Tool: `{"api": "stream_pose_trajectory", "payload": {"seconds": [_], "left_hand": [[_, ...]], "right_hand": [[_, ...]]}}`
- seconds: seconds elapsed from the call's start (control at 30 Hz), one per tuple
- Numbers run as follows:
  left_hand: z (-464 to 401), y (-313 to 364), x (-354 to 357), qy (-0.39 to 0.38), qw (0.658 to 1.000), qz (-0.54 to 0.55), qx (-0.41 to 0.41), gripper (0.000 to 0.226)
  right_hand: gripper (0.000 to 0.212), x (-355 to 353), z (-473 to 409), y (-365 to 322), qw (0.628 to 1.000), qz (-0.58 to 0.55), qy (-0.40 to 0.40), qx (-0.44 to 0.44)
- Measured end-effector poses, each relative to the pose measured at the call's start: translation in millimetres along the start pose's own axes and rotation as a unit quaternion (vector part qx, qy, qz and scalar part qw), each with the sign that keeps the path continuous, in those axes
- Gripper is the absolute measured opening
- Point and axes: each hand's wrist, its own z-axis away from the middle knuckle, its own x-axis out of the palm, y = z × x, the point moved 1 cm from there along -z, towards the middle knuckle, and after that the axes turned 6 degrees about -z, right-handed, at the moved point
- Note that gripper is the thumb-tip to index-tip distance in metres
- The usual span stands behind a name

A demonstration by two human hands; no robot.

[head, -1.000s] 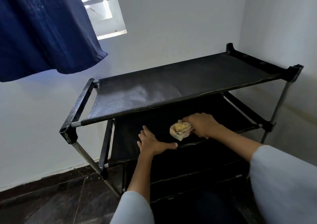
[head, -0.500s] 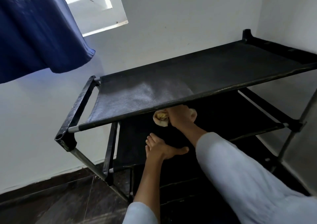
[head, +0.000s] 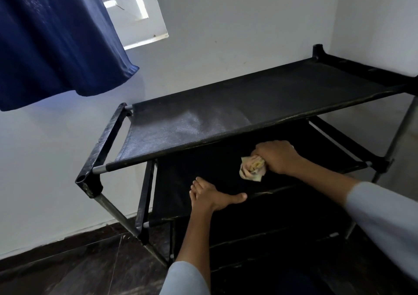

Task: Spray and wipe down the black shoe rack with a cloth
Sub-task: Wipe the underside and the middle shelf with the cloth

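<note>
The black shoe rack (head: 226, 122) stands in a white corner, with fabric tiers on a metal frame. Its top tier shows a dusty grey patch at the left. My right hand (head: 277, 156) grips a bunched cream and yellow cloth (head: 252, 168) and presses it onto the second tier, under the top tier's front bar. My left hand (head: 212, 196) lies flat on the front edge of that second tier, fingers straight and thumb pointing right. No spray bottle is in view.
A dark blue curtain (head: 56, 39) hangs at the upper left beside a bright window (head: 135, 16). White walls close in behind and to the right of the rack. The floor (head: 67, 267) is dark tile. Lower tiers sit in shadow below my arms.
My right hand and the cloth slid from deep under the top tier back toward the front and right of the second tier. My left hand stays flat on the front edge.
</note>
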Motion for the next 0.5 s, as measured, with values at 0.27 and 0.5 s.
{"api": "stream_pose_trajectory", "payload": {"seconds": [0.27,0.5], "left_hand": [[-9.3,-5.5,5.8,0.010,1.000,0.016,-0.001,0.146],[-1.6,-1.0,3.7,0.017,1.000,0.012,-0.004,0.144]], "right_hand": [[0.036,-1.5,-59.6,-53.6,0.984,-0.056,0.145,0.090],[0.022,10.9,-29.4,-69.1,0.995,-0.033,-0.022,-0.096]]}}
